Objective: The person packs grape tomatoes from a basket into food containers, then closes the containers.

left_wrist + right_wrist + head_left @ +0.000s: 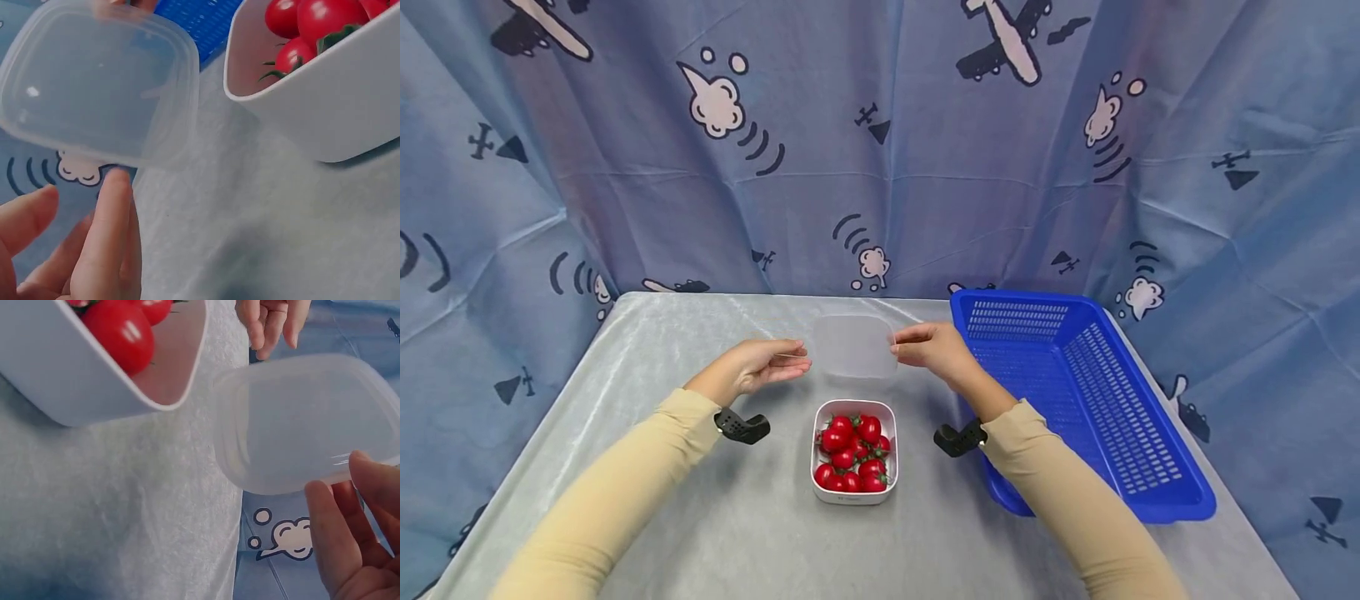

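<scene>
A clear plastic lid (853, 347) is held up above the table, behind a white container (854, 498) of red cherry tomatoes (853, 455). My right hand (934, 350) pinches the lid's right edge between thumb and fingers, as the right wrist view shows. On the other side, my left hand (767, 364) is beside the lid's left edge with its fingers extended. In the right wrist view a small gap separates those fingers from the lid. The container stands uncovered on the table, with green stems showing on some tomatoes; neither hand touches it.
A large blue plastic basket (1157, 503) with slotted walls stands on the right side of the table, under and beyond my right forearm. A grey-white cloth (730, 508) covers the table. Behind it hangs a blue curtain (820, 167) printed with planes and clouds.
</scene>
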The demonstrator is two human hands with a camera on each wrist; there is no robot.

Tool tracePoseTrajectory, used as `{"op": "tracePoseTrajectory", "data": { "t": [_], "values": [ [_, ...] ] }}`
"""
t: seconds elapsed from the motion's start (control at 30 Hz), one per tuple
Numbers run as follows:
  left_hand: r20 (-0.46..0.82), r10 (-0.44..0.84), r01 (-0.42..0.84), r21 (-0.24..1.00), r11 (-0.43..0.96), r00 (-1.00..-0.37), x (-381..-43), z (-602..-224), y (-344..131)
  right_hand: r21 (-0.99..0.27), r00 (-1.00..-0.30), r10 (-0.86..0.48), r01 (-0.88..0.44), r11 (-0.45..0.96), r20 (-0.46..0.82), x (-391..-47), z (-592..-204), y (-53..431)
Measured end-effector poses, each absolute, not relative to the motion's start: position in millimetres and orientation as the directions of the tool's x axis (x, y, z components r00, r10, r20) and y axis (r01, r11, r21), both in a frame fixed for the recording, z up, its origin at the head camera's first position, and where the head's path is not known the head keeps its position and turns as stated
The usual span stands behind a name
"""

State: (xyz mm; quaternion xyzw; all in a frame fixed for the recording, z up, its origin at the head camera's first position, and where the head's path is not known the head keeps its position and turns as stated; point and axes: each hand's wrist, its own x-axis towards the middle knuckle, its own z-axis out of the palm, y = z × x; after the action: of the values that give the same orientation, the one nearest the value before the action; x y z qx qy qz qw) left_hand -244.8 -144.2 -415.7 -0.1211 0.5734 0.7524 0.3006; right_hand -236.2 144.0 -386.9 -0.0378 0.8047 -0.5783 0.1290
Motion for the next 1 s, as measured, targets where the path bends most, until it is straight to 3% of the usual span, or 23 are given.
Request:
{"op": "tracePoseTrajectory", "data": {
  "t": [0.23,0.47,0.7,1.0],
  "values": [
    [-0.565,0.402,-0.666,0.726,-0.174,-0.721,-237,-417,-140,-0.857,-0.977,-0.207,-0.057,0.511,-0.058,-228,-389,144],
    [-0.553,0.427,-0.671,0.715,-0.198,-0.716,-228,-417,-138,-0.835,-0.974,-0.223,-0.149,0.530,0.033,-216,-387,136],
    [-0.556,0.308,-0.617,0.772,-0.153,-0.772,-222,-420,-129,-0.942,-0.975,-0.144,0.117,0.315,-0.169,-209,-396,136],
    [-0.477,0.193,-0.486,0.874,0.001,-0.858,-203,-422,-120,-0.929,-0.922,-0.115,0.369,0.031,-0.370,-206,-407,139]
  ]
}}
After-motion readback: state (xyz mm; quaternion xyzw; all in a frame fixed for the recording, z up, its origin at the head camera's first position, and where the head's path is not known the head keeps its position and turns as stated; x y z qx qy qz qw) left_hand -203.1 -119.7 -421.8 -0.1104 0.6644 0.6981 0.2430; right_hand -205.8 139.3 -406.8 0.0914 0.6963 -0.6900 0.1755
